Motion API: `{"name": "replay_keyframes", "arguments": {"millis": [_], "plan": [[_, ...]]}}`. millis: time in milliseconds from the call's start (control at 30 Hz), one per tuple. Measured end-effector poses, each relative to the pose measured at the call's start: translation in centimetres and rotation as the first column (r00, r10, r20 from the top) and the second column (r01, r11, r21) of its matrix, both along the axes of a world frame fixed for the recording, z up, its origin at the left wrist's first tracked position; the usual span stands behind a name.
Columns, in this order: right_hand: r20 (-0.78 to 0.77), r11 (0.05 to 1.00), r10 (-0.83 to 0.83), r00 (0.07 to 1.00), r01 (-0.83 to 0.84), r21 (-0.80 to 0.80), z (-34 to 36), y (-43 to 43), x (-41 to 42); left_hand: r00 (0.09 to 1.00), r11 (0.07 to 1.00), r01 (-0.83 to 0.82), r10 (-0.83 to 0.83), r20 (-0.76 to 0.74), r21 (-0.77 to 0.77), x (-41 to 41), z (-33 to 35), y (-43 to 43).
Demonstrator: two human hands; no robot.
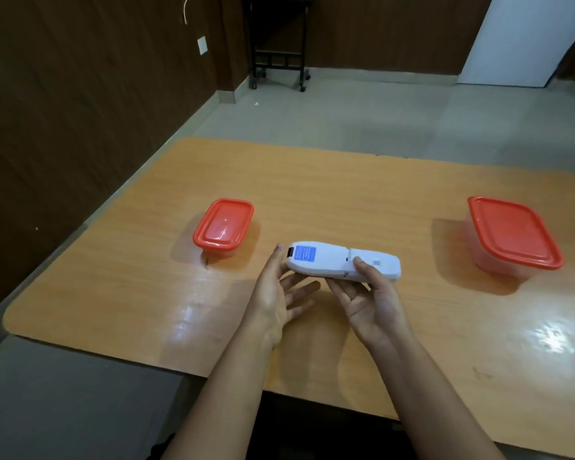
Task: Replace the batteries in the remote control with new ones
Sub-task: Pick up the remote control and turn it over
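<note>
A white remote control (pixel 332 260) lies back side up, held just above the orange table, with a blue label near its left end and the battery cover on its right part closed. My right hand (pixel 370 302) grips its right half from below, thumb resting on the battery cover. My left hand (pixel 279 293) cups the left end, thumb along the end and fingers spread underneath. No batteries show.
A small clear box with a red lid (pixel 223 226) stands left of the remote. A larger red-lidded box (pixel 512 237) stands at the right. The wooden table (pixel 113 293) ends close to my body. A dark wall runs along the left.
</note>
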State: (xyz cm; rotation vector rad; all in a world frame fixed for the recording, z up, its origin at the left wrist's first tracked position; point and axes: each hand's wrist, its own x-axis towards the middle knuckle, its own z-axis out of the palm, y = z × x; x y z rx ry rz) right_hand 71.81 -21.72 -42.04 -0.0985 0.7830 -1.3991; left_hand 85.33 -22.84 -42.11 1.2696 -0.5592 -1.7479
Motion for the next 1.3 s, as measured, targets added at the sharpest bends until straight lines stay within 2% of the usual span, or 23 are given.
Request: {"name": "replay_keyframes", "arguments": {"millis": [100, 200, 267, 300, 333, 367, 433, 533, 567, 633, 700, 733, 800, 867, 1033, 1133, 1233, 1300], "plan": [[-0.037, 0.995, 0.087, 0.996, -0.086, 0.041, -0.5, 0.3, 0.4, 0.999, 0.999, -0.037, 0.037, 0.001, -0.026, -0.4, -0.3, 0.1], [-0.155, 0.974, 0.216, 0.964, -0.202, 0.102, -0.6, 0.5, 0.3, 0.985, 0.982, -0.17, 0.172, 0.022, -0.076, 0.0, -0.4, -0.1], [-0.272, 0.976, 0.219, 0.937, -0.208, 0.069, -0.7, 0.6, 0.1, 0.968, 0.965, -0.25, 0.252, 0.011, -0.072, 0.5, -0.6, -0.3], [-0.383, 0.978, 0.202, 0.901, -0.207, 0.027, -0.8, 0.6, 0.1, 0.96, 0.958, -0.279, 0.28, 0.001, -0.064, 0.6, -0.6, -0.4], [-0.532, 0.976, 0.173, 0.829, -0.218, -0.021, -0.7, 0.7, 0.0, 0.954, 0.953, -0.3, 0.3, -0.016, -0.051, 0.7, -0.6, -0.5], [-0.682, 0.968, 0.135, 0.719, -0.243, -0.064, -0.7, 0.8, 0.1, 0.949, 0.949, -0.313, 0.312, -0.042, -0.038, 0.8, -0.6, -0.5], [-0.852, 0.943, 0.038, 0.523, -0.301, -0.142, -0.7, 1.1, 0.5, 0.945, 0.948, -0.313, 0.306, -0.112, -0.05, 0.6, -0.7, -0.6], [-0.921, 0.925, -0.066, 0.384, -0.323, -0.201, -1.0, 1.8, 1.5, 0.954, 0.962, -0.248, 0.221, -0.201, -0.118, -0.2, -0.7, -0.4], [-0.954, 0.931, -0.101, 0.283, -0.311, -0.191, -1.0, 2.0, 1.7, 0.957, 0.968, -0.222, 0.194, -0.217, -0.112, -0.6, -0.7, -0.2], [-0.991, 0.941, -0.134, -0.012, -0.314, -0.123, -0.9, 2.1, 1.5, 0.957, 0.975, -0.204, 0.181, -0.229, -0.084, -1.1, -0.8, 0.0], [-0.953, 0.942, -0.106, -0.282, -0.336, -0.005, -0.8, 2.1, 1.3, 0.959, 0.969, -0.229, 0.208, -0.194, -0.094, -1.2, -0.9, 0.0], [-0.924, 0.939, -0.089, -0.372, -0.34, 0.047, -0.7, 2.0, 1.2, 0.962, 0.966, -0.236, 0.216, -0.165, -0.108, -1.2, -1.0, -0.1], [-0.876, 0.932, -0.069, -0.477, -0.345, 0.115, -0.7, 2.0, 1.3, 0.965, 0.963, -0.243, 0.227, -0.129, -0.119, -1.2, -1.2, -0.2], [-0.857, 0.929, -0.064, -0.511, -0.345, 0.136, -0.8, 2.2, 1.6, 0.959, 0.956, -0.267, 0.251, -0.134, -0.121, -1.4, -1.2, -0.3], [-0.887, 0.931, -0.047, -0.458, -0.343, 0.128, -0.8, 2.4, 2.1, 0.953, 0.945, -0.289, 0.269, -0.137, -0.152, -1.5, -1.2, -0.4], [-0.873, 0.935, -0.046, -0.485, -0.329, 0.133, -0.5, 2.8, 2.3, 0.953, 0.942, -0.295, 0.278, -0.12, -0.159, -1.7, -1.1, -0.3], [-0.859, 0.951, -0.054, -0.508, -0.287, 0.11, 0.1, 3.6, 1.7, 0.935, 0.91, -0.349, 0.353, -0.025, -0.223, -1.1, -1.2, -0.7], [-0.87, 0.963, -0.055, -0.49, -0.255, 0.083, 0.4, 3.9, 0.8, 0.918, 0.893, -0.394, 0.392, -0.057, -0.219, -0.3, -1.0, -1.2]]}}
